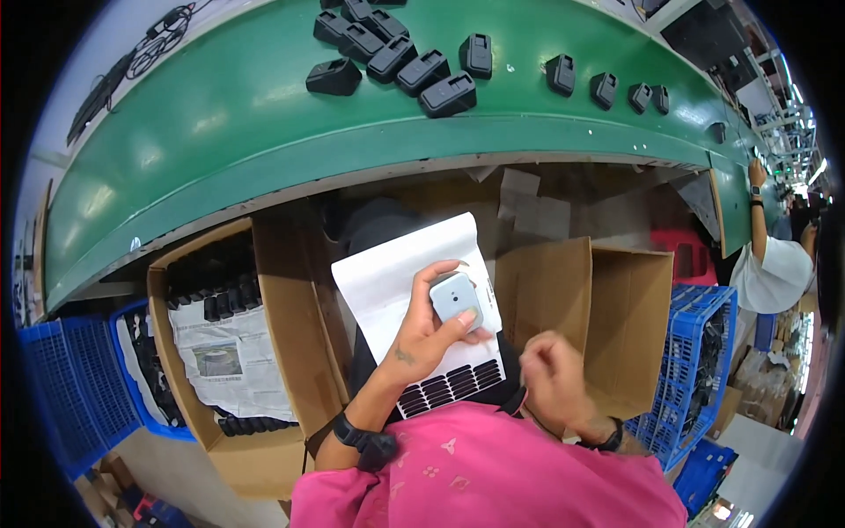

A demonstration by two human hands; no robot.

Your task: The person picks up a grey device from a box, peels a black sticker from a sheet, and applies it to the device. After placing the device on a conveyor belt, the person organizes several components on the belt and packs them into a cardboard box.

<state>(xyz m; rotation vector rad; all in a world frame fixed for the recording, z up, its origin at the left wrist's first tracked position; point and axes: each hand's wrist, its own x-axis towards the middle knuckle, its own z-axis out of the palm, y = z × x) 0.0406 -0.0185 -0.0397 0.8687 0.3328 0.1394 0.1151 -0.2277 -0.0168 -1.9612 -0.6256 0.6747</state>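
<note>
My left hand (429, 327) is wrapped round a small light grey-blue device (453, 297) with rounded corners and two dark dots on its upper face. Beneath it, a white sheet (387, 273) lies across my lap, with rows of black oblong stickers (451, 387) along its near end. To the right of the sheet, my right hand (554, 377) hovers with its fingers curled together. Slight blur covers its fingertips, and whatever they may pinch is too small to make out.
Several black charging docks (392, 57) stand on the green workbench (220, 114) ahead. An open carton (282, 326) with newspaper and black parts is at left. Another carton (625, 326) and a blue crate (678, 378) are at right. Far right, a co-worker's arm (758, 211) reaches the bench.
</note>
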